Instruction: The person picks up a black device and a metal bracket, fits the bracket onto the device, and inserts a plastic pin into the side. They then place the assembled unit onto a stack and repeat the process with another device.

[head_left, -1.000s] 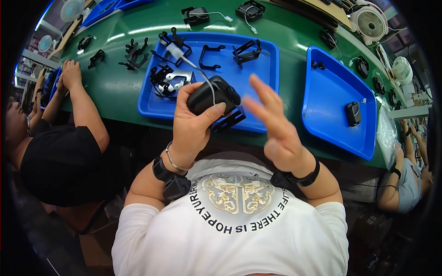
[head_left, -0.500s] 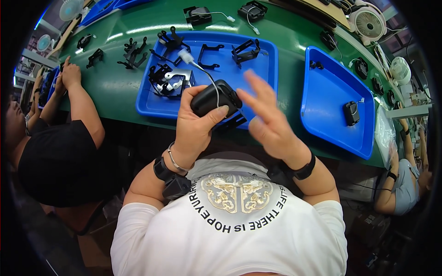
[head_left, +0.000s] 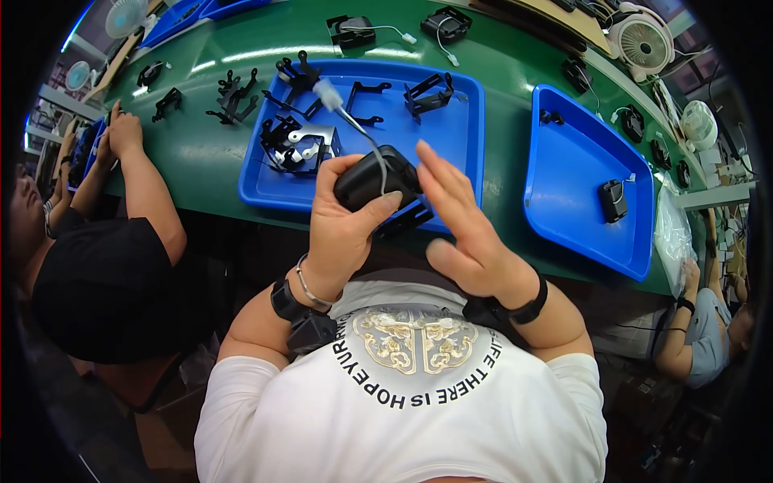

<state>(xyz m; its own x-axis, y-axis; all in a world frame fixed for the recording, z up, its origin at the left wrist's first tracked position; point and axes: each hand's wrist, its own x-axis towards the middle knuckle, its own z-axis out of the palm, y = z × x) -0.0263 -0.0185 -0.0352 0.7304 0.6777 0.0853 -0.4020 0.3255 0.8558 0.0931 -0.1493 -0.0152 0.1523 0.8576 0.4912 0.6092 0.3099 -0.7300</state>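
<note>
My left hand (head_left: 345, 211) is closed round a black boxy module (head_left: 372, 179), thumb across its near side. A grey cable (head_left: 351, 121) runs up from the module to a white plug (head_left: 328, 95) over the blue tray. Under the module a black slotted bracket (head_left: 405, 220) shows in part. My right hand (head_left: 471, 233) is at the module's right end, fingers stretched and thumb apart, holding nothing. Whether its fingertips touch the module I cannot tell. Beyond my hands the blue tray (head_left: 467, 153) bears several black brackets (head_left: 429, 95) and a silver one (head_left: 312, 143).
To the right, a second blue tray (head_left: 592, 217) holds a cabled black module (head_left: 614, 200) and a small black part (head_left: 552, 117). More modules (head_left: 354, 32) and brackets (head_left: 233, 97) lie on the green table (head_left: 193, 153). A co-worker's arm (head_left: 145, 181) reaches in at left; a fan (head_left: 644, 44) stands far right.
My right hand's fingers have come together and straightened, and the hand shows less motion blur. My left hand keeps its hold on the module, almost unmoved.
</note>
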